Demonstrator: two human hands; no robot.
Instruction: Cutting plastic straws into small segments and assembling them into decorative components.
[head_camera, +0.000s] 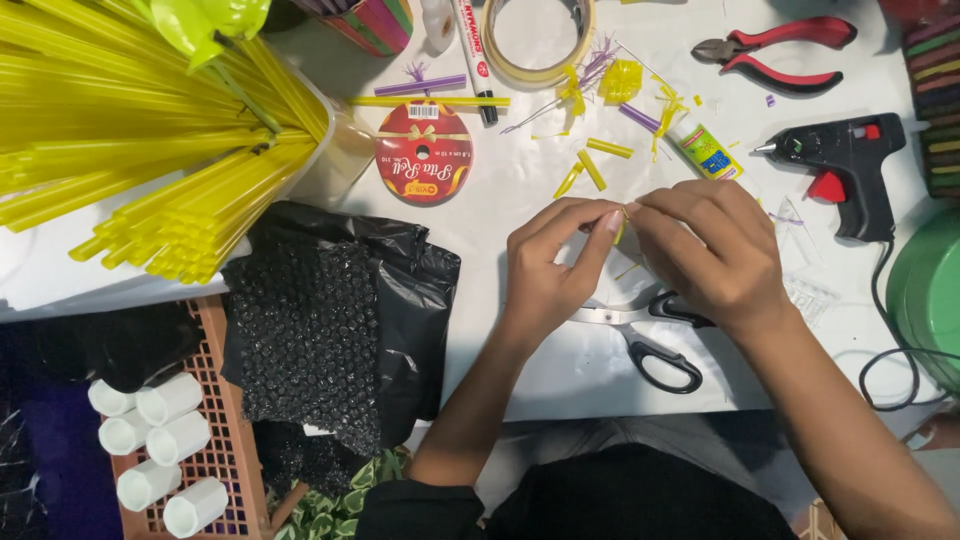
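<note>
At table centre: left hand (552, 268) and right hand (705, 250), fingertips meeting at a small yellow straw piece (622, 228), pinched narrowly between thumbs and forefingers of both; remaining fingers curled. Both forearms entering from 6 o'clock, wrists bent inward, backs of hands upward.

Directly beneath the hands, toward 6 o'clock: one pair of scissors (650, 340), black-handled, flat on the white table (520, 190).

At 12 o'clock of the hands: three short yellow straw offcuts (592, 168), one frilled yellow cutting (620, 80), one glue tube (700, 145), one roll of tape (537, 40), one marker (474, 55).

At 1 o'clock: one pair of red-handled pliers (775, 52). At 3 o'clock: one black glue gun (845, 165), cable trailing downward.

At 10 o'clock: one red ribbon spool (423, 152); beyond it, one large bundle of long yellow straws (130, 130), too many to count.

At 9 o'clock: one black bubble-wrap bag (340, 320). At 8 o'clock: one orange basket (225, 450), five white cylinders (160, 440) inside.
</note>
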